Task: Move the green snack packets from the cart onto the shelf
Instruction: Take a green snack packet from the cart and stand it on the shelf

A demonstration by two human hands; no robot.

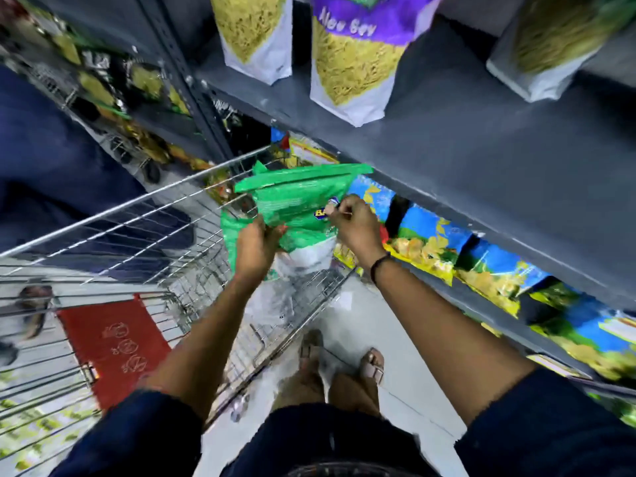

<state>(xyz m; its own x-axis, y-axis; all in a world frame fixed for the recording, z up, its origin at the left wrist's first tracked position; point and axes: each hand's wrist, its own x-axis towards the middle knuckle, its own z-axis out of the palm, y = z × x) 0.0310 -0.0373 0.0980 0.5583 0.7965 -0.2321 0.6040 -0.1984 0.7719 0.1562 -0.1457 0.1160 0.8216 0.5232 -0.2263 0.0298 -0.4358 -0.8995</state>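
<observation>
Head | both arms outstretched | left hand [254, 247], right hand [354, 225] fingers clamped on green snack packets [296, 204] above cart [144, 215]

Grey shelf [464, 139] with three upright snack pouches [354, 63]; wire cart [144, 215] beside

Head-worn view, steeply downward, close.

Green snack packets [296, 201], grey shelf [464, 146], silver cart [137, 215], red flap [115, 346]
</observation>
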